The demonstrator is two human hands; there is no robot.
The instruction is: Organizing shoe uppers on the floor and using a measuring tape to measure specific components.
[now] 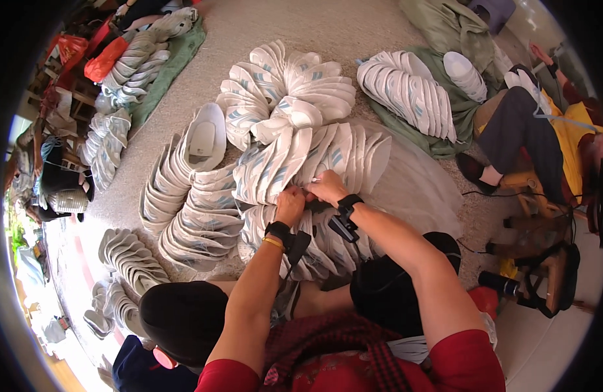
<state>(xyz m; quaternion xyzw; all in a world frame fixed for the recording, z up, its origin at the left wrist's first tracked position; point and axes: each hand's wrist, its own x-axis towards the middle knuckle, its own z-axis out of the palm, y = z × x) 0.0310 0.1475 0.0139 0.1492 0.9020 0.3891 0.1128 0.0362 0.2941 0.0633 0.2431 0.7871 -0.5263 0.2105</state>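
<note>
In front of me lie nested rows of white shoe uppers with pale blue stripes [275, 166]. My left hand [290, 206] is closed, fingers bent inward, at the near edge of the middle row. Just to its right is my right hand [329, 188], also closed, with its fingertips pinched close to the left hand's. Something small and white seems to show at the right fingertips, too small to name. A further row of shoe uppers [321, 251] lies beneath my wrists, partly covered by my forearms. Both wrists carry black straps with small dark devices.
More nested uppers form a curved pile [203, 215] on the left and a ring [285, 85] beyond. Another row [409, 95] rests on green cloth at the far right. A seated person [530, 130] is at the right, near a wooden stool [543, 274]. Clear sheeting [419, 186] covers some floor.
</note>
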